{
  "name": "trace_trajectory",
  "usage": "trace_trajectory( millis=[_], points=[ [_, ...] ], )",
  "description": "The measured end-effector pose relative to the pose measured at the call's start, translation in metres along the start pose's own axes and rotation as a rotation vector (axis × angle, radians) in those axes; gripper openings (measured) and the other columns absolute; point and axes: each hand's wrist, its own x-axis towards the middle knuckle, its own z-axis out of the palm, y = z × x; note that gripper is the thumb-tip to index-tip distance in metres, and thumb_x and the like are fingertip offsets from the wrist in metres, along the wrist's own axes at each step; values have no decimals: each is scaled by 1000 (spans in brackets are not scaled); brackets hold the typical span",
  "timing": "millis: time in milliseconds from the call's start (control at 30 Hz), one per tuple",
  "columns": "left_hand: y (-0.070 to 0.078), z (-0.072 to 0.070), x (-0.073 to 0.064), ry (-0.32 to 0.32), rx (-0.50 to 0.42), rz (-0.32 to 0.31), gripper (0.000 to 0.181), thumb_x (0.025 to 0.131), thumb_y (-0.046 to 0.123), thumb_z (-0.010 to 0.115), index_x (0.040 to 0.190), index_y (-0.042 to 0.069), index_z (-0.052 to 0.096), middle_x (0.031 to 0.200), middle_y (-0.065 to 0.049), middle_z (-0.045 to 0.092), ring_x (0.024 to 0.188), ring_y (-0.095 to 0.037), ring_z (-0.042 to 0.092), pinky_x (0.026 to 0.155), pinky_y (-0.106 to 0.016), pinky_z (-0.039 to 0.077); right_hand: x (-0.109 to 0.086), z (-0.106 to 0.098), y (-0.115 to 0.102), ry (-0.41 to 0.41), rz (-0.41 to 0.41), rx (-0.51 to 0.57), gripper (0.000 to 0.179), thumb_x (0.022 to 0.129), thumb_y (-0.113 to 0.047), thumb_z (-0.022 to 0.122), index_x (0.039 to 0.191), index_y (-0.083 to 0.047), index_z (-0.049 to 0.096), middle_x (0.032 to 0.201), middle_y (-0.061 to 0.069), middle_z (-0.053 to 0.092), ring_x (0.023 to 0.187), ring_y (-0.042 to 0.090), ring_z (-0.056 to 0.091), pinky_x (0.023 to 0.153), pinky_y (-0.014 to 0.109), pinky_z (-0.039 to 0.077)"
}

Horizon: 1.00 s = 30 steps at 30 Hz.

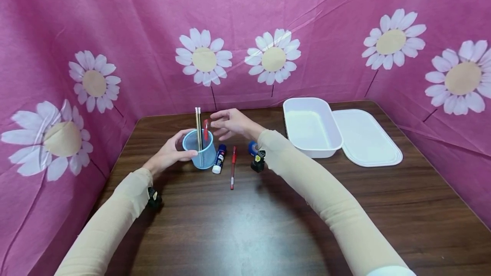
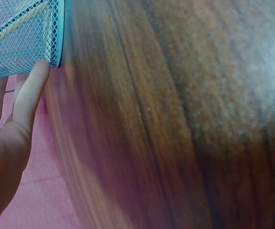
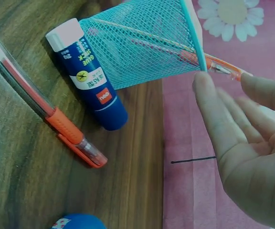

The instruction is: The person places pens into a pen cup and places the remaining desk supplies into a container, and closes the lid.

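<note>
Mesh cup (image 1: 207, 157) stands near the tabletop's (image 1: 184, 233) far-left corner, the left hand (image 1: 170, 151) curling its fingers round it, the right hand (image 1: 234, 123) spread by its rim. It looks light, stiff (probably tippy); grip the wall.

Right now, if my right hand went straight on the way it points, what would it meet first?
Most likely the red pen in the blue mesh cup. Your right hand is close beside that pen in the head view, though depth is unclear, so I can't tell whether they touch.
</note>
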Motion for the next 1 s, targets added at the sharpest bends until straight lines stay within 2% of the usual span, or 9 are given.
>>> trace_trajectory(
  millis=[133,267,367,500,667,800,1000],
  points=[
    [0,1,1,0,1,-3,77,88,13,81,153,18,39,141,-17,49,116,-25,56,88,-46,59,-1,0,5,11,45,13,52,102,-12,63,151,-5,45,143,29,52,117,43,63,80,43,62],
    [0,1,2,-3,0,5,77,89,12,81,153,17,39,142,-16,48,117,-25,55,88,-46,59,-3,-3,10,19,74,5,53,103,-12,62,152,-7,43,145,27,51,117,43,62,81,43,62],
    [0,1,2,-6,5,7,78,89,13,81,154,16,38,142,-16,47,119,-27,54,89,-46,59,-5,-6,13,36,98,-42,52,102,-14,63,151,-7,45,143,25,54,114,42,65,81,44,62],
    [-1,-1,1,1,29,2,79,90,14,80,155,15,36,141,-19,48,119,-29,56,89,-44,59,-9,-8,19,44,168,-180,56,101,-17,66,150,-4,44,135,22,61,106,41,68,77,43,62],
    [1,-3,-1,3,26,7,80,89,13,80,155,15,35,141,-19,47,118,-29,56,88,-45,59,-15,-8,29,46,260,-347,59,98,-18,71,148,-1,45,116,23,67,93,36,71,69,38,63],
    [1,-3,0,-1,22,6,80,89,14,81,155,15,36,141,-19,47,118,-27,57,88,-45,59,-17,-8,36,62,295,-397,58,94,-16,75,144,1,49,108,19,66,83,31,71,65,36,63],
    [0,-2,1,-6,20,-1,80,89,14,81,155,16,36,141,-19,48,116,-26,58,88,-46,59,-19,-4,43,63,317,-432,55,91,-12,79,137,4,53,99,18,68,80,29,71,63,35,63]
  ],
)
